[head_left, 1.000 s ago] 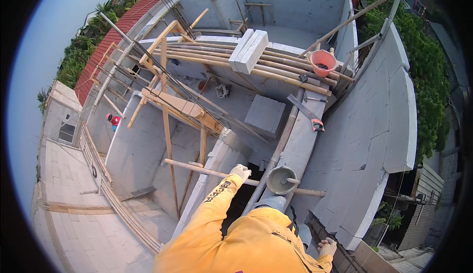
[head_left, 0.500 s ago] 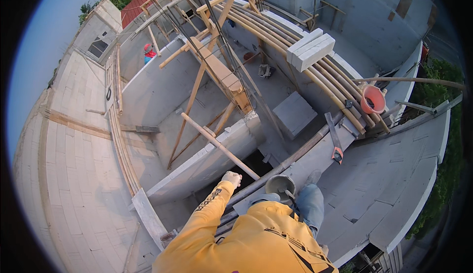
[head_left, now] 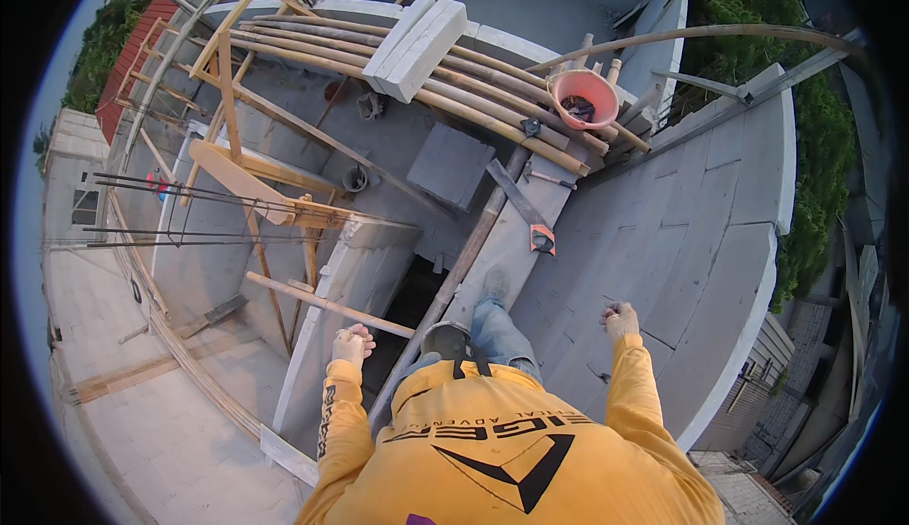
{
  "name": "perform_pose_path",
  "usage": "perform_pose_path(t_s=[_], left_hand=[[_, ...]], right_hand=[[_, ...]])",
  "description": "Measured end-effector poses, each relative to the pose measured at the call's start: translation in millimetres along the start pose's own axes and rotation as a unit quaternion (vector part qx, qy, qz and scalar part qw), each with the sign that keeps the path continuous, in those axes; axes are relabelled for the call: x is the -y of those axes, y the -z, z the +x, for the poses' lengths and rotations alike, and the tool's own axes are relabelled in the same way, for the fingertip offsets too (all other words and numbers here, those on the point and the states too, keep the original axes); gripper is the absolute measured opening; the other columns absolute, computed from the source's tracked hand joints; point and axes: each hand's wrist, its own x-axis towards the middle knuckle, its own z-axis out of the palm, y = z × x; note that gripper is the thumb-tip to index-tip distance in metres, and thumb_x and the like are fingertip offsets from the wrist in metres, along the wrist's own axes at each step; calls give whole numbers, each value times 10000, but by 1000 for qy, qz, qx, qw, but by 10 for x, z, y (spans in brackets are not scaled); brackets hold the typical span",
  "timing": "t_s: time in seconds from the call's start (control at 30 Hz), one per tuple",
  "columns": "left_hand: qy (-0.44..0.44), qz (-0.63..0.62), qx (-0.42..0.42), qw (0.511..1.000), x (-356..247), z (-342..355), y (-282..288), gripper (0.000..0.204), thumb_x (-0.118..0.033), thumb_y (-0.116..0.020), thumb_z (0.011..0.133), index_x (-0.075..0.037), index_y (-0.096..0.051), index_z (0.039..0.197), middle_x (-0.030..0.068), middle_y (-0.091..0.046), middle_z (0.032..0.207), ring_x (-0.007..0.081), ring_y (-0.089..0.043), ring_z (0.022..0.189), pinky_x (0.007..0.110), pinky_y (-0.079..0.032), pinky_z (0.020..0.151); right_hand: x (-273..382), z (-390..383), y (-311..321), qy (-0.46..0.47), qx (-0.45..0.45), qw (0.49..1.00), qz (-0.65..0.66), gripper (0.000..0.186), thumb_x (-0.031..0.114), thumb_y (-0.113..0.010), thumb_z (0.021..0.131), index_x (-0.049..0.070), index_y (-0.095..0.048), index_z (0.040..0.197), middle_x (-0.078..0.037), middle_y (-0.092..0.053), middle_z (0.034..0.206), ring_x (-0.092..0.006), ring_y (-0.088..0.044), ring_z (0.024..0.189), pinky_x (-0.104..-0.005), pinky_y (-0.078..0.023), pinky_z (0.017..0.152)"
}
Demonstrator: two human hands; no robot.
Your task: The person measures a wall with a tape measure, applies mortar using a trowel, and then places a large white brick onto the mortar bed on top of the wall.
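Note:
My left hand [head_left: 353, 344] is raised with curled fingers beside the end of a light wall; nothing shows in it. Off to the right, my right hand [head_left: 620, 320] hovers over the grey panel floor with its fingers closed. A thin dark thing pokes out by its fingertips, too small to name. Between my legs stands a grey bucket [head_left: 445, 338], partly hidden by my clothes. In front of my foot, a handsaw [head_left: 521, 201] with an orange and black handle lies across the plank [head_left: 492, 250]. Beyond it is a hammer [head_left: 551, 180].
Long bamboo poles [head_left: 483, 113] run across ahead, bearing white blocks [head_left: 417, 49] and a pink bucket [head_left: 579, 87] with dark things inside. A wooden pole [head_left: 331, 304] spans the dark gap at left. Rebar rods [head_left: 218, 184] stick out near timber braces. The panel floor [head_left: 682, 269] ends at right.
The view has swung to the right. My right hand and forearm have come into sight over the floor panels. My left hand stays raised with curled fingers. The hammer now shows beyond the saw.

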Motion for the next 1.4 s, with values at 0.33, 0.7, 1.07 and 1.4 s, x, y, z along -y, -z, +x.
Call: perform_pose_path(t_s=[0.33,0.7,1.07,1.4], left_hand=[[-3,-69,-71,995,153,-6,531,226,-314,-559,897,-127,-627,1004,103,-659,797,279,-646,607,390,-507,490],[110,125,-180,970,334,-19,-589,193,-248,-553,929,-103,-646,1016,126,-671,848,248,-665,648,375,-527,530],[19,-124,-8,992,-456,1641,-1183,101,-205,-607,877,-133,-653,930,89,-656,750,252,-642,567,406,-518,472],[19,14,-53,998,-1209,1490,-2247,152,-217,-535,914,-124,-634,982,104,-678,823,256,-673,643,401,-549,557]], right_hand=[[315,568,249,11,36,996,-84,230,-16,-505,830,-40,-633,1019,-81,-671,797,-160,-651,671,-283,-529,643],[1021,492,318,-1,24,996,-88,252,-35,-512,826,-45,-625,1051,-97,-683,835,-177,-664,699,-299,-538,657],[2618,1649,520,105,27,981,-162,331,-90,-437,818,-8,-592,1099,-69,-648,822,-142,-632,673,-281,-495,559],[3331,2492,581,77,2,970,-232,236,25,-551,790,-20,-659,994,-130,-701,797,-214,-692,710,-314,-553,682]])
